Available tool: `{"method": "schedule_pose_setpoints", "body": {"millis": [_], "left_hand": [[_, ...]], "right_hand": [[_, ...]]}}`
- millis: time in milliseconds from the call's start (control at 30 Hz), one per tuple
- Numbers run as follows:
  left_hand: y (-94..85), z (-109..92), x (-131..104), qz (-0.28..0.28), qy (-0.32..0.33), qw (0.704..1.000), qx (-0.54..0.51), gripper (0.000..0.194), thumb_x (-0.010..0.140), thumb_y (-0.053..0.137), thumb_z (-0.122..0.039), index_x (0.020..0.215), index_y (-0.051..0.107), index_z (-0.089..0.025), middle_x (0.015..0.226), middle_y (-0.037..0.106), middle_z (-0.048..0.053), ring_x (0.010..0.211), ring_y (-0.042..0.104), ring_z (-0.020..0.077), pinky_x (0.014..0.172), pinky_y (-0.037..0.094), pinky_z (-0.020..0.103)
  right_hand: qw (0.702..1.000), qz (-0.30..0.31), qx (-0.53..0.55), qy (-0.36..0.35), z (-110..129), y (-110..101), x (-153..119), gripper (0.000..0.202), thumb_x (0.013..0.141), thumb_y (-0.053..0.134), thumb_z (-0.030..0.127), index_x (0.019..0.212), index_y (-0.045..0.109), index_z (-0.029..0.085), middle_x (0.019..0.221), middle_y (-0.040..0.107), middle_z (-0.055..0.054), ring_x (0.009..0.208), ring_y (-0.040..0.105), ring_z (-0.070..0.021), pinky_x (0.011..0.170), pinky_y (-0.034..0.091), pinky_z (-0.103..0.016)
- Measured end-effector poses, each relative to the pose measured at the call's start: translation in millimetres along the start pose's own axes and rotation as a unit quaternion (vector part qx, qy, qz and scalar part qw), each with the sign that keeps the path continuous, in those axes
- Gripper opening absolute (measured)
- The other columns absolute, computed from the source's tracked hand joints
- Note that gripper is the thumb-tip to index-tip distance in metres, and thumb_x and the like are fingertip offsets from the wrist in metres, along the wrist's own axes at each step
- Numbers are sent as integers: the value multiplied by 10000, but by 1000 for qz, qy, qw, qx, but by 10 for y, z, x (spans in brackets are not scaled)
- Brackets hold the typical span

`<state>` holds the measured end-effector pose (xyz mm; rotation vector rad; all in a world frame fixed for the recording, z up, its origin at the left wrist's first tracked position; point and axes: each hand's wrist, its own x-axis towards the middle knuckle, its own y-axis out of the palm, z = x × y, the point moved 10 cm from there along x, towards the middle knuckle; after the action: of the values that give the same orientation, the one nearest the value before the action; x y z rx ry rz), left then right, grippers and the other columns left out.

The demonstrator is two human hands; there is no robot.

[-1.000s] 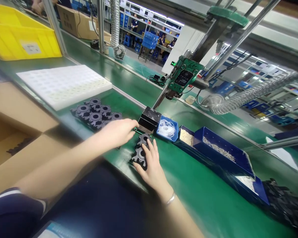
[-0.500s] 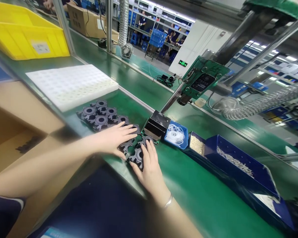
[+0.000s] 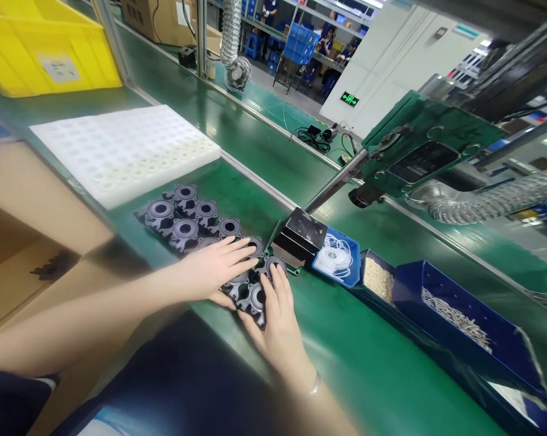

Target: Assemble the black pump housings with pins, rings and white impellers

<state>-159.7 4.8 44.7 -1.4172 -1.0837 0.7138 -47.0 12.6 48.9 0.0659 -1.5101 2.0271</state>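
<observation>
Several dark housings with round rings [image 3: 185, 228] lie in two rows on the green bench [image 3: 346, 345]. Across the near end of the rows rests my left hand [image 3: 216, 266], fingers spread over the parts and thumb along their near edge. My right hand [image 3: 277, 315] grips the end housings [image 3: 257, 297] from the right, with fingers on top and thumb at the near side. A black block [image 3: 300, 233] on the press stands just beyond my hands. Both palms hide some of the housings.
A white foam tray [image 3: 128, 148] and a yellow bin [image 3: 50, 54] are at the left. Blue bins with white rings [image 3: 337, 257], pale pieces [image 3: 378, 278] and pins [image 3: 455, 318] line the right. The green press head [image 3: 427, 145] hangs above. An open cardboard box [image 3: 37, 224] sits lower left.
The view has shifted, with the press appearing larger and farther right. The end housings by my right hand now sit closer against the row under my left hand.
</observation>
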Motion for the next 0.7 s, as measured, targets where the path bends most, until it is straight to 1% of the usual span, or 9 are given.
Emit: {"method": "schedule_pose_setpoints", "body": {"millis": [267, 533, 633, 700], "left_hand": [[-35, 4, 11, 3, -7, 1000, -4, 953, 715, 775, -582, 1454, 409, -103, 1543, 375, 199, 1471, 254, 378, 1211, 206, 523], [45, 27, 12, 11, -6, 1000, -17, 998, 713, 767, -591, 1481, 360, -101, 1568, 329, 197, 1487, 201, 379, 1221, 148, 532], [28, 22, 23, 8, -8, 1000, -23, 988, 727, 740, -616, 1474, 369, -88, 1553, 350, 214, 1481, 212, 389, 1211, 170, 548], [-10, 3, 24, 0, -5, 1000, -28, 982, 743, 712, -638, 1469, 373, -71, 1537, 369, 229, 1472, 233, 402, 1198, 204, 564]], "right_hand": [[999, -7, 33, 13, -54, 10, 28, 733, 873, 667, 298, 1482, 299, 121, 1580, 247, -212, 1483, 187, -386, 1156, 291, -651], [999, -3, 37, 34, -109, 28, 33, 740, 856, 679, 311, 1476, 319, 130, 1581, 243, -208, 1474, 206, -396, 1145, 299, -652], [999, -2, 31, 34, -100, 49, 26, 717, 857, 658, 316, 1471, 335, 137, 1575, 264, -202, 1463, 237, -400, 1122, 320, -660], [999, -19, 23, 32, -129, 68, -4, 711, 847, 647, 351, 1461, 358, 140, 1557, 303, -204, 1442, 276, -418, 1085, 348, -676]]}}
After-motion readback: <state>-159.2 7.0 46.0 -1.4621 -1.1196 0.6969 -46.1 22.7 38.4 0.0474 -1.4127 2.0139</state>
